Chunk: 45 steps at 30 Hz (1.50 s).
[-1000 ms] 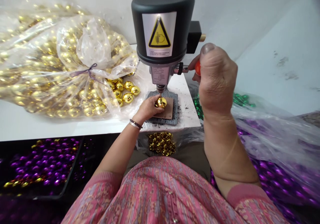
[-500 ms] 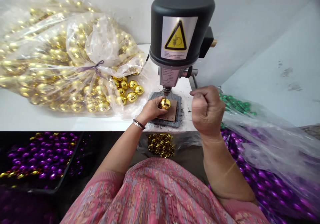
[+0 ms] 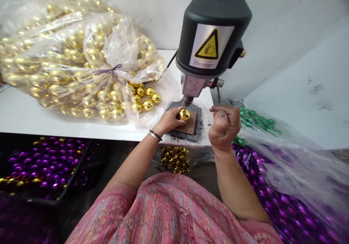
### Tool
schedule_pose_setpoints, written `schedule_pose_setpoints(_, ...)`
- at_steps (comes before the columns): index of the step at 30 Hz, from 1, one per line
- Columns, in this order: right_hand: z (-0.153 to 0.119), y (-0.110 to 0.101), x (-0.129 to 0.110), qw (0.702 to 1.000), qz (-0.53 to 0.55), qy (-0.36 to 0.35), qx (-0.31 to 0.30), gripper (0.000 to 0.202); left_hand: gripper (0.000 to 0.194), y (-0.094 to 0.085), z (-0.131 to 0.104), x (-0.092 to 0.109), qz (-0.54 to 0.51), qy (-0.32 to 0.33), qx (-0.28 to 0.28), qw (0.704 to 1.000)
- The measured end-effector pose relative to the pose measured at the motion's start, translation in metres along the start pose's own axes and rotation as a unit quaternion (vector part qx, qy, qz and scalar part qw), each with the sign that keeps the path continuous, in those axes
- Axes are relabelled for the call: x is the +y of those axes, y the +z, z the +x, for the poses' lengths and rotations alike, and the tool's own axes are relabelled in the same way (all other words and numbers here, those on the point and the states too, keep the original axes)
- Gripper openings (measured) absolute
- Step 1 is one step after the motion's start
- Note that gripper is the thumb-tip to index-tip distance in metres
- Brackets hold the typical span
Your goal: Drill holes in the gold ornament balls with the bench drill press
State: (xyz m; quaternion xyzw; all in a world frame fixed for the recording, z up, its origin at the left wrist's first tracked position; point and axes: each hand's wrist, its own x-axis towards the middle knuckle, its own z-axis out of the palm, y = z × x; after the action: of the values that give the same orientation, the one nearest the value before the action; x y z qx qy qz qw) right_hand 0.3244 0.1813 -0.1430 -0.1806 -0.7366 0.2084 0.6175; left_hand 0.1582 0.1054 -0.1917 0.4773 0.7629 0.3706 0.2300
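A shiny gold ball (image 3: 185, 115) rests on a brown board (image 3: 188, 127) over the grey base of a small drill press (image 3: 214, 29). My left hand (image 3: 170, 121) pinches the ball from its left side between thumb and fingers. Just above the ball is the drill chuck (image 3: 188, 100), its thin bit pointing at the dark spot on top; whether the bit touches is too small to tell. To the right of the base, my right hand (image 3: 225, 127) is closed around the end of the press's feed lever (image 3: 219, 96). A bit of red shows between its fingers.
A tied clear bag (image 3: 68, 60) of gold balls fills the table's left, with several loose gold balls (image 3: 148, 105) by it. Purple balls (image 3: 51, 164) lie in a black bin below left. Green balls (image 3: 259, 120) and bagged purple balls (image 3: 275, 189) are at right. Gold pieces (image 3: 175, 159) sit below the table edge.
The view has shifted, and the press appears further right and more tilted. My right hand has moved lower and nearer the press, showing more of the lever. My left hand still holds the ball.
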Motion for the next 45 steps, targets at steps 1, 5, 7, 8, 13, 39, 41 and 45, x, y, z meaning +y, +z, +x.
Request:
schedule_pose_setpoints(1, -0.003, 0.001, 0.003, 1.000, 0.003, -0.002, 0.002, 0.022, 0.064, 0.000, 0.000, 0.000, 0.004, 0.005, 0.001, 1.000)
schedule_pose_setpoints(5, -0.010, 0.004, 0.008, 1.000, 0.015, -0.010, 0.007, 0.022, 0.058, -0.001, 0.000, 0.001, 0.004, 0.018, -0.003, 1.000)
schedule_pose_setpoints(7, -0.005, 0.002, 0.001, 1.000, 0.015, 0.005, 0.011, 0.026, 0.056, -0.001, 0.000, 0.001, 0.001, 0.018, -0.008, 1.000)
schedule_pose_setpoints(8, 0.002, 0.001, -0.005, 1.000, 0.012, 0.016, 0.015, 0.029, 0.056, 0.000, -0.001, 0.000, -0.002, 0.014, -0.009, 1.000)
schedule_pose_setpoints(13, 0.055, -0.004, -0.034, 0.995, 0.037, 0.097, 0.012, 0.046, 0.065, 0.001, -0.009, -0.005, -0.036, 0.017, 0.002, 0.999)
schedule_pose_setpoints(39, 0.071, 0.000, -0.043, 0.977, 0.122, 0.170, 0.039, 0.045, 0.043, -0.065, 0.015, -0.025, 0.267, -0.119, 0.215, 0.932)
schedule_pose_setpoints(41, 0.070, 0.000, -0.042, 0.979, 0.123, 0.162, 0.033, 0.045, 0.048, -0.071, 0.026, -0.025, 0.323, -0.131, 0.164, 0.923)
schedule_pose_setpoints(45, 0.069, -0.001, -0.040, 0.982, 0.121, 0.145, 0.024, 0.046, 0.053, -0.072, 0.040, -0.030, 0.380, -0.140, 0.088, 0.910)
